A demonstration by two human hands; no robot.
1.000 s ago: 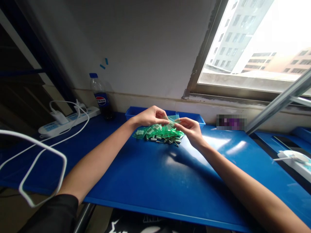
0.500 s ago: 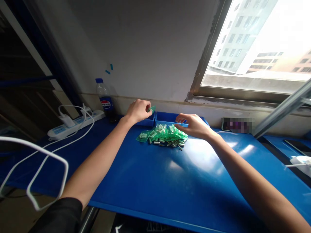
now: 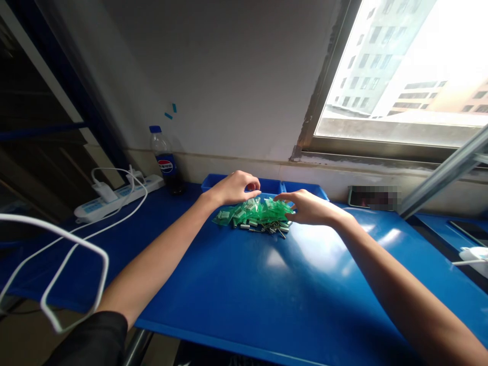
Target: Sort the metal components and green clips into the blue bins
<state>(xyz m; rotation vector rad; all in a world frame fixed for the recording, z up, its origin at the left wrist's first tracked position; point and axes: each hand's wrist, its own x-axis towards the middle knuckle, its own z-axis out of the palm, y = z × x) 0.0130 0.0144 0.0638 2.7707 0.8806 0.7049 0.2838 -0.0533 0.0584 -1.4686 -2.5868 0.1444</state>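
Note:
A heap of small green plastic bags (image 3: 251, 211) lies on the blue table (image 3: 267, 284), with several small metal pins (image 3: 271, 229) loose at its near edge. My left hand (image 3: 234, 188) hovers just over the back of the heap. Its fingers are loosely curled and apart from the thumb, with nothing seen in them. My right hand (image 3: 310, 207) reaches in from the right with fingers stretched out, the fingertips touching the bags at the heap's right side. Right behind the heap stand two blue bins (image 3: 305, 190); their contents are hidden.
A cola bottle (image 3: 164, 160) stands by the wall at the back left. Beside it lies a white power strip (image 3: 114, 198) with chargers and white cables (image 3: 57, 244) looping over the left table edge. Another white device (image 3: 475, 254) lies at the far right. A window is at the upper right.
My left hand, which held a green bag over the bin half a second ago, has come back down to the heap without it. My right hand has moved left onto the bags.

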